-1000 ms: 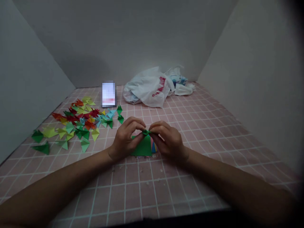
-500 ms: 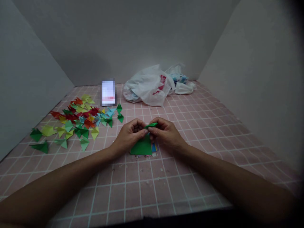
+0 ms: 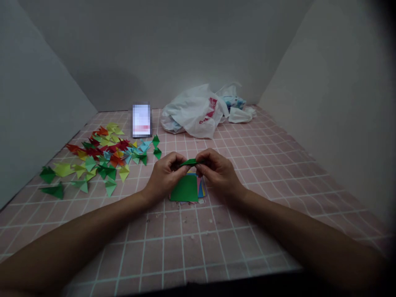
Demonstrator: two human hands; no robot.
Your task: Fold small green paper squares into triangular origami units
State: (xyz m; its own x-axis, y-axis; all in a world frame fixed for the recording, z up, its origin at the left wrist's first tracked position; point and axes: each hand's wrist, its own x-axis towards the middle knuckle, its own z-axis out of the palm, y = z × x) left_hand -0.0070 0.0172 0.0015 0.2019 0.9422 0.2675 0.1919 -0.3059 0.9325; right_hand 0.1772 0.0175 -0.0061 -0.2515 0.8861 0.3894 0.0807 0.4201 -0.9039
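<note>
My left hand (image 3: 163, 175) and my right hand (image 3: 216, 171) meet in the middle of the table, each pinching one end of a small folded green paper piece (image 3: 188, 162) held flat between them. Directly under the hands lies a stack of square coloured papers (image 3: 185, 189) with a green sheet on top and blue and pink edges showing at its right side. To the left, several folded paper triangles (image 3: 99, 159) in green, yellow, red and blue are scattered over the pink checked tablecloth (image 3: 266, 177).
A white plastic bag (image 3: 194, 111) with more bags beside it lies at the back of the table. A small blurred card (image 3: 141, 120) stands to the left of it. Grey walls close the table in on the left, back and right.
The green piece sat pinched low over the stack; both hands have raised it slightly and it now lies as a flat strip between the fingertips.
</note>
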